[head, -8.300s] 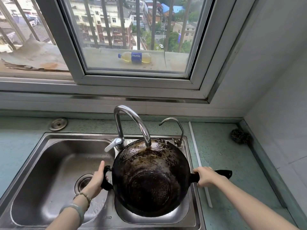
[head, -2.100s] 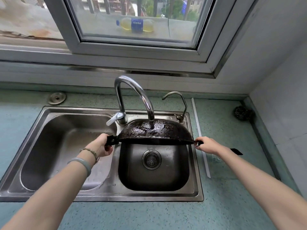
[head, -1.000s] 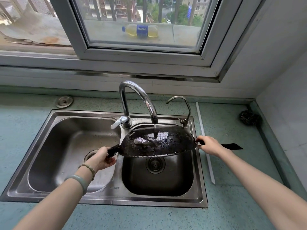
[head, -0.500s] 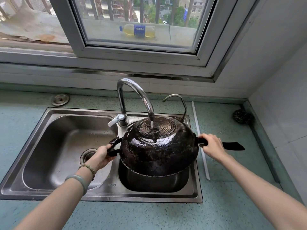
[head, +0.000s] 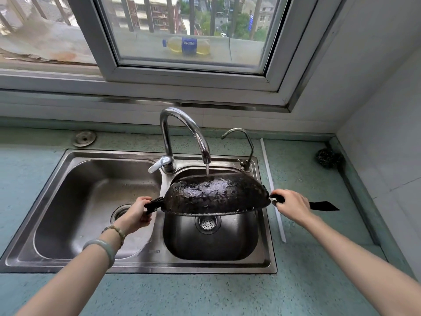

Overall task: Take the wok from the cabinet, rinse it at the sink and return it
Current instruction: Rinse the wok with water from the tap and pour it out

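**Wok held upside down under the running tap**

The wok (head: 216, 193) hangs bottom-up over the right basin (head: 211, 242) of the double sink (head: 145, 265), its blackened, wet underside facing the camera and its rim tilted slightly down on the left. A thin stream of water (head: 207, 169) falls from the spout of the tall tap (head: 182, 131) onto the far edge of the wok's domed back.

The wok spans the space between the two hands. The left hand (head: 136, 214) is closed around the short black loop handle (head: 153, 204) at the wok's left end, just over the divider between the basins. The right hand (head: 292, 205) is clenched on the long black handle (head: 323, 205) close to where it joins the wok; the handle's free end sticks out past the hand over the worktop (head: 296, 293). The left wrist wears a pale bangle (head: 103, 246) and a beaded bracelet (head: 116, 231).

Below the wok, the right basin's drain strainer (head: 206, 223) shows. A smaller tap (head: 241, 144) stands behind the wok on the right. A dark scouring ball (head: 325, 158) sits in the far right corner of the green worktop, well apart from the sink.
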The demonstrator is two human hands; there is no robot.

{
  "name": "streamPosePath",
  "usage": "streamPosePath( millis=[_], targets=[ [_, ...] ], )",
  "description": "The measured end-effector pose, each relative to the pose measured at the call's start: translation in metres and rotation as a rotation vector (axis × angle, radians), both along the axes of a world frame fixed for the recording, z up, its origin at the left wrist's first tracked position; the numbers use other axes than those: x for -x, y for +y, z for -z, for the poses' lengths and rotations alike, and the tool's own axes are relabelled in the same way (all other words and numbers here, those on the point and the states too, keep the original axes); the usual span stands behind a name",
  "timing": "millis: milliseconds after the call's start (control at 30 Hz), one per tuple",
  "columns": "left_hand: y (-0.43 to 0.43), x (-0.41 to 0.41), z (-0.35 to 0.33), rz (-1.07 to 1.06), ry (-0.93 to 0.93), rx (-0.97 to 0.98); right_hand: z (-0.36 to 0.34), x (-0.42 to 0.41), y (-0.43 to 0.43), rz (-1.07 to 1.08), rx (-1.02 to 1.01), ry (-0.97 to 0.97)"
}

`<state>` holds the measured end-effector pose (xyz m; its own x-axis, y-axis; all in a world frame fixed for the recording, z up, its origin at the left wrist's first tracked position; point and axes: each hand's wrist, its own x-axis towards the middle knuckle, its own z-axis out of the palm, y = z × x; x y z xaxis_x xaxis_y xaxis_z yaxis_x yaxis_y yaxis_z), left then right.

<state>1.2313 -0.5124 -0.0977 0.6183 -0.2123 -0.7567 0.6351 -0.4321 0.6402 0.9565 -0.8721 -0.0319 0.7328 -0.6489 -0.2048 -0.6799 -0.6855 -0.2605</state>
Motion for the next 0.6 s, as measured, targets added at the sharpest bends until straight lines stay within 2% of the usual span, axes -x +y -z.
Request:
streamPosePath(
  millis=[167,367,600],
  targets=[
    [0.009,-0.002,0.004,0.057,0.085,-0.062,0.007,0.001,0.007,0.057,-0.013,0.096],
    [0.015,-0.009,-0.004,0.116,0.104,-0.089,0.008,-0.002,0.014,0.018,-0.001,0.219],
    [0.019,-0.014,-0.019,0.175,0.089,-0.040,0.009,-0.007,0.015,-0.015,-0.071,0.317]
  ],
)
